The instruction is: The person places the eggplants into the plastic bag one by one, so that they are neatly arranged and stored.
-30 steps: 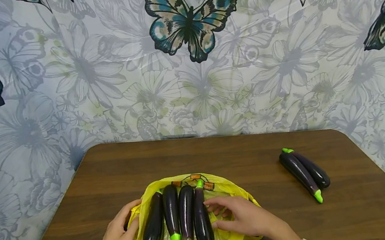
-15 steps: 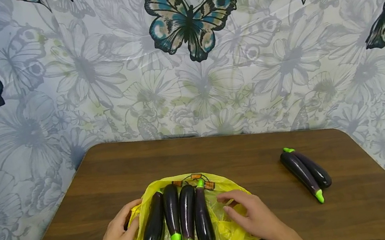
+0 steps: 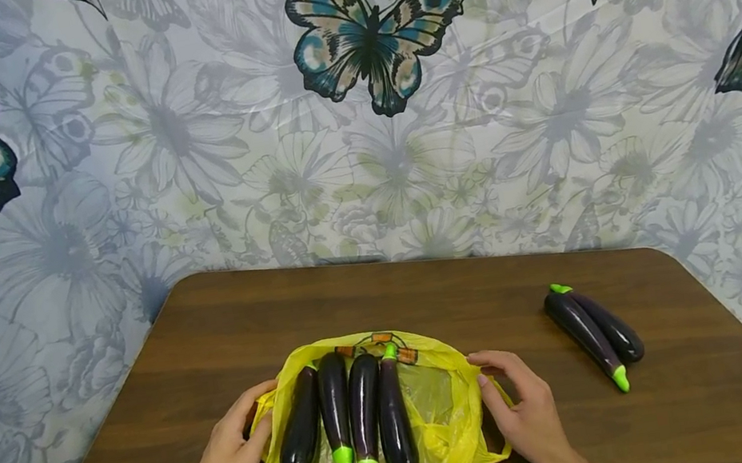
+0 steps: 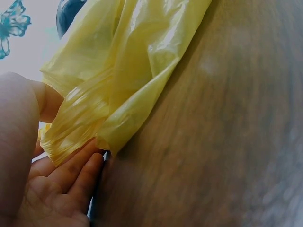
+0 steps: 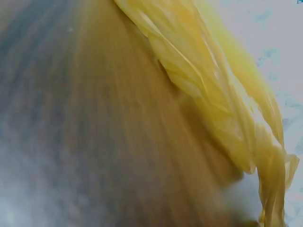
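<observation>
A yellow plastic bag (image 3: pixel 471 430) lies spread out with its mouth up on the table. Inside it, side by side on the left, are several glossy dark eggplants (image 3: pixel 365 402) with bright green stems. My left hand (image 3: pixel 228 456) holds the bag's left edge; the left wrist view shows the yellow film (image 4: pixel 90 109) between thumb and fingers. At the right edge of the bag, the thumb and fingers of my right hand (image 3: pixel 530 409) pinch the rim. The right wrist view shows the bag's crumpled side (image 5: pixel 213 90) but hides that hand.
Two more eggplants (image 3: pixel 586 335) lie together on the brown table (image 3: pixel 380 291), to the right of the bag. A dark cord with small orange-brown pieces (image 3: pixel 407 355) lies at the bag's far rim. A wall covering with butterflies (image 3: pixel 376 36) hangs behind the table.
My right hand has moved right, from beside the rightmost eggplant in the bag to the bag's right rim, which it now pinches. My left hand keeps its hold.
</observation>
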Demonstrator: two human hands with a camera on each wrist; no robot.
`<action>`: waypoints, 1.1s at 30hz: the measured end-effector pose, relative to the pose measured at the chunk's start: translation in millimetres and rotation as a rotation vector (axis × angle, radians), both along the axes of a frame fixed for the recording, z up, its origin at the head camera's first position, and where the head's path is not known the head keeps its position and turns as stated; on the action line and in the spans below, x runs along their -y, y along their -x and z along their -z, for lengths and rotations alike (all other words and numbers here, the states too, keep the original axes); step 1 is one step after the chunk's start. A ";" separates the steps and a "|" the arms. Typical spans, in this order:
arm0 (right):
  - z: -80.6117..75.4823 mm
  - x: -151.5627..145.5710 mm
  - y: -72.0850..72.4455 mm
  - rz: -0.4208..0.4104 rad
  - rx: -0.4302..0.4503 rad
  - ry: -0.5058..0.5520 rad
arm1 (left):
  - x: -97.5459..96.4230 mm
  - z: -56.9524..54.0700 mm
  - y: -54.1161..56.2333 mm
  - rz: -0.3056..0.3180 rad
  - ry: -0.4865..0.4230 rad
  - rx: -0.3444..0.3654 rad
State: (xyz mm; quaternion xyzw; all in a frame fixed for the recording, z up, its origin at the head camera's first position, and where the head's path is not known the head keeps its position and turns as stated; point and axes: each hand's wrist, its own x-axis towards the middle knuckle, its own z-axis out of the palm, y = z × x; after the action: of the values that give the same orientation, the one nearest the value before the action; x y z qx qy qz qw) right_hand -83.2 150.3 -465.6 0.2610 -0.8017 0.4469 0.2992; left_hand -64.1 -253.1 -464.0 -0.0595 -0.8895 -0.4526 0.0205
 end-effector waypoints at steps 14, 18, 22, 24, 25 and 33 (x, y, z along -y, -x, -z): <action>2.9 -24.7 0.9 0.253 0.034 -0.045 | 0.9 -0.9 -0.5 -0.008 0.028 0.004; 1.9 -32.1 1.9 0.289 -0.005 -0.005 | -0.1 -0.6 0.1 -0.002 0.014 -0.002; 0.9 -39.4 2.0 0.320 -0.023 0.023 | -0.3 -0.2 -0.1 0.001 0.000 -0.002; 0.7 -44.2 1.4 0.338 -0.017 0.027 | -0.1 0.0 -0.2 0.002 -0.001 -0.001; 0.7 -46.8 1.0 0.345 -0.014 0.031 | 0.0 0.1 -0.1 0.002 0.000 -0.001; 0.0 -65.2 0.3 0.410 -0.068 0.052 | 0.2 -0.5 0.6 0.000 0.013 -0.005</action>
State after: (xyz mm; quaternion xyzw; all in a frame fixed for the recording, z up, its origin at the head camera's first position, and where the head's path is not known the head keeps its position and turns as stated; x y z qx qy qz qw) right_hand -83.5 215.6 -465.6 0.0994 -0.8158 0.3880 0.4171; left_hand -64.7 -253.3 -463.5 -0.0610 -0.8924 -0.4465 0.0225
